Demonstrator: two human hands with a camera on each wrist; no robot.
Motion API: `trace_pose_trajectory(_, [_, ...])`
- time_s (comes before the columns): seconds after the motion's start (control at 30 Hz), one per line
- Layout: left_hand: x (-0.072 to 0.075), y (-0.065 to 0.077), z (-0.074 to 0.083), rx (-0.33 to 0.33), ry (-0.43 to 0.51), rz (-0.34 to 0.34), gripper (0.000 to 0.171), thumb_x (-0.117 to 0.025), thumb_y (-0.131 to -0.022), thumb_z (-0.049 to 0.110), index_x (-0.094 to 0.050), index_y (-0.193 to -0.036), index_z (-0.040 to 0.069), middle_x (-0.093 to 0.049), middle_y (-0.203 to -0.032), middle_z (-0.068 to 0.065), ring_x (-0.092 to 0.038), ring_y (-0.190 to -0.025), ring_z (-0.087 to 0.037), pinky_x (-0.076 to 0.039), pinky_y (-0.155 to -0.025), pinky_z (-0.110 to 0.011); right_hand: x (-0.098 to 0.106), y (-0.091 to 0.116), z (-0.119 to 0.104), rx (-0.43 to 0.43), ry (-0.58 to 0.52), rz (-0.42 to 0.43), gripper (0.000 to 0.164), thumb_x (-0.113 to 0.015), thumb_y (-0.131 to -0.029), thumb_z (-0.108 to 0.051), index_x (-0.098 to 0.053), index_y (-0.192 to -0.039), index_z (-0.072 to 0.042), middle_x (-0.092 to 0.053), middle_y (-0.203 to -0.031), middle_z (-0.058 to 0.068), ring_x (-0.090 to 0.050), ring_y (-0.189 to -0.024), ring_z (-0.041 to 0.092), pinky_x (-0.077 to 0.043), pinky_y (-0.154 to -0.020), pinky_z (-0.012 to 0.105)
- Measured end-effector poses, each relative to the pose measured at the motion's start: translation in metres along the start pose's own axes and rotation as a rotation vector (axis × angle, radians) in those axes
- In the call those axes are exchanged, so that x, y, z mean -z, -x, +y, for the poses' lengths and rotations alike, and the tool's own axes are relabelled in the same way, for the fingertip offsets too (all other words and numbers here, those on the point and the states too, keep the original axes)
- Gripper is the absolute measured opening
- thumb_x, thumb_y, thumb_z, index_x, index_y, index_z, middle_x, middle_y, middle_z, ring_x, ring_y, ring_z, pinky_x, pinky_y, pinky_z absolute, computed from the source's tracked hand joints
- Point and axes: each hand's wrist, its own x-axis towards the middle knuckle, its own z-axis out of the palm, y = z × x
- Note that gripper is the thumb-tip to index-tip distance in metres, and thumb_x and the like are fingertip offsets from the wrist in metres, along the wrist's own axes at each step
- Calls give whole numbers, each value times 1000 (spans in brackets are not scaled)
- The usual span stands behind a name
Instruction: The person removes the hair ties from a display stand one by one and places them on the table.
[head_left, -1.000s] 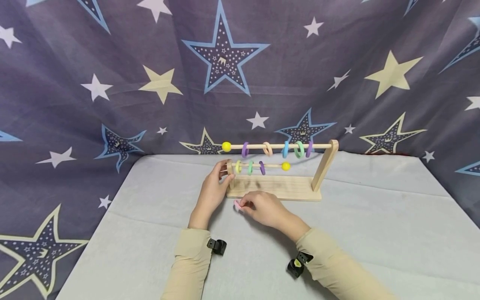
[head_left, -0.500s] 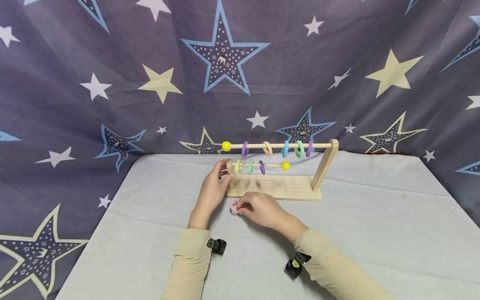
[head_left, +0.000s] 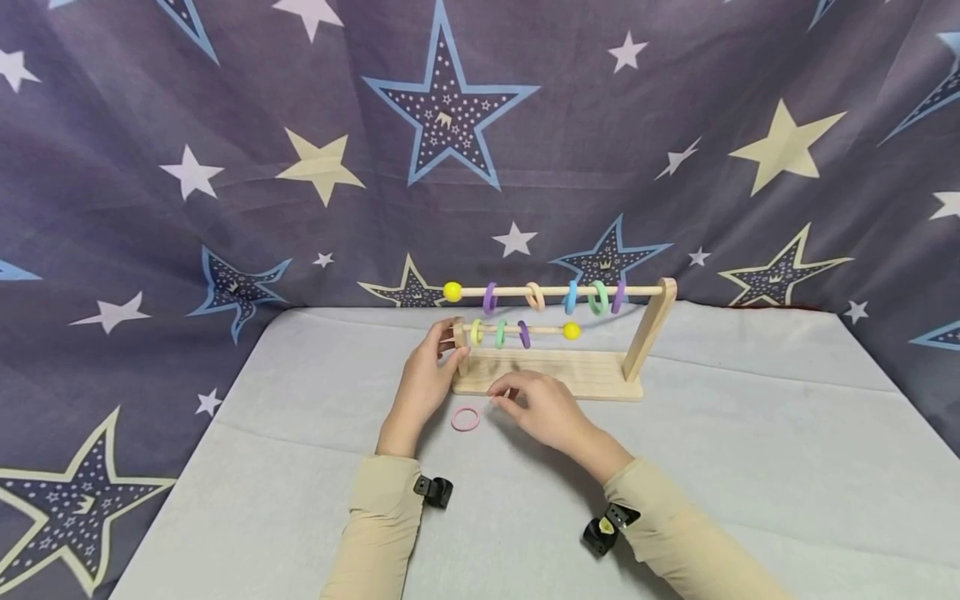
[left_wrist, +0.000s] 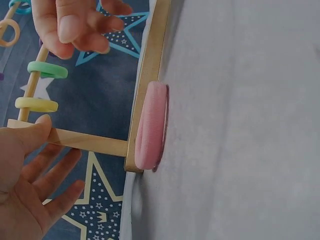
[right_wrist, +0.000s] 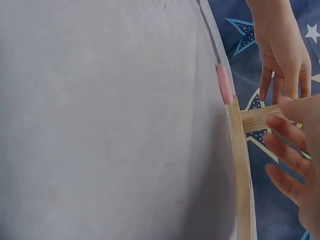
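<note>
A wooden ring rack [head_left: 555,382] has two rods with coloured rings threaded on them. My left hand [head_left: 424,385] holds its short left post [left_wrist: 90,141], thumb in front and fingers behind. On the cloth in front of the base lies a pink ring [left_wrist: 151,125], flat and untouched. Just right of that ring, my right hand [head_left: 549,410] hovers with bent, relaxed fingers and nothing between them. The lower rod carries a yellow ring [head_left: 476,333], a green ring [head_left: 501,335] and a purple ring [head_left: 524,335], with a yellow ball [head_left: 572,332] at its tip.
Above, the longer rod [head_left: 551,292] bears several rings and ends in another yellow ball [head_left: 452,292]. A tall post [head_left: 651,329] supports it at the right. Light grey cloth [head_left: 750,433] covers the table, and a star-patterned curtain [head_left: 285,108] hangs behind.
My right hand has laid the pink ring down on the cloth, let it go, and drawn back slightly to the right. My left hand has stayed on the post.
</note>
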Motion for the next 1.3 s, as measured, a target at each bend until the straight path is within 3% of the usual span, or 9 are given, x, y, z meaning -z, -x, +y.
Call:
trace_pose_trajectory(0.3, [1, 0, 2, 24, -20, -4, 50, -63, -98, 18, -45, -144, 8, -60, -133, -15, -60, -118, -28, -43, -104, -45, 8, 1, 7, -65, -52, 246, 11, -75, -89, -13, -75, -100, -12, -73, -93, 0, -64, -77, 13, -54, -69, 33])
trace_pose_trajectory(0.63, [0, -1, 3, 25, -36, -7, 51, -63, -98, 17, -44, -144, 8, -60, -133, -15, -61, -118, -28, -43, -104, -45, 20, 0, 13, -144, -88, 404, 10, -75, -89, -13, -75, -99, -11, -74, -90, 1, -65, -75, 16, -54, -67, 38])
trace_pose_trajectory(0.9, [1, -2, 4, 27, -42, -7, 51, -63, -98, 18, -44, -144, 7, -60, -132, -15, -61, -118, -27, -43, -105, -44, 29, -7, 14, -193, -120, 427, 13, -74, -90, -15, -74, -101, -8, -74, -97, 4, -66, -78, 19, -53, -71, 39])
trace_pose_trajectory(1.3, [1, -1, 3, 24, -33, -12, 50, -63, -98, 17, -45, -144, 8, -60, -132, -15, -60, -118, -28, -43, -104, -45, 19, -10, 15, -243, -142, 411, 13, -74, -91, -15, -75, -102, -8, -73, -92, 2, -66, -78, 17, -52, -68, 32])
